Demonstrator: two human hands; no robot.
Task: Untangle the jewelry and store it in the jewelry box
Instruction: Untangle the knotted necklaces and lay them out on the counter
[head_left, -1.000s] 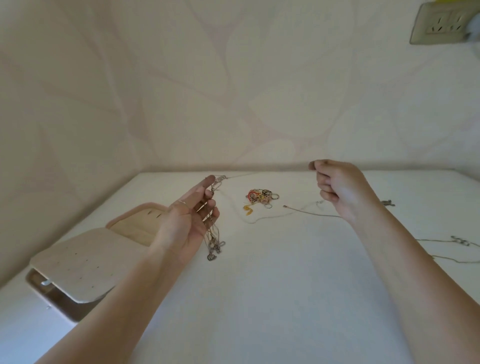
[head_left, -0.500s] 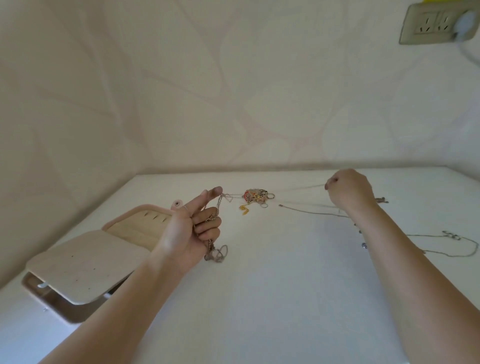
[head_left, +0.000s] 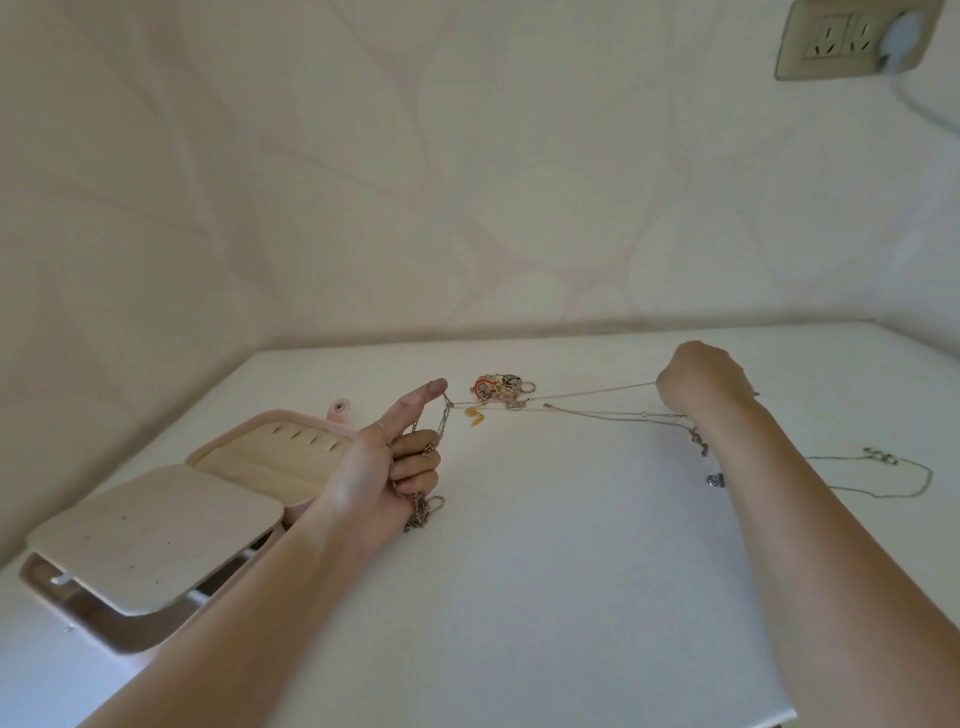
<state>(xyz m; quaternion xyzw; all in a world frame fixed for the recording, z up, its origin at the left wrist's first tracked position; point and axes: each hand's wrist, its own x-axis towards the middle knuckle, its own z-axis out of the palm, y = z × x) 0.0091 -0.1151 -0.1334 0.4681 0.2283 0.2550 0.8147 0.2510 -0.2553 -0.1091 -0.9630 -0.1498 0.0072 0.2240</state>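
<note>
Your left hand (head_left: 382, 467) grips the chain bundle (head_left: 423, 512), right hand (head_left: 698, 384) pinches the taut chain (head_left: 587, 393); pull harder and you risk cinching the bundle or snapping a link.

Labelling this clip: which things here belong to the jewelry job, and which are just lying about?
Job: stretched chain, chain bundle, tangled pile, loose necklace, jewelry box, left hand, right hand.
Lying about: wall socket, plug.
</note>
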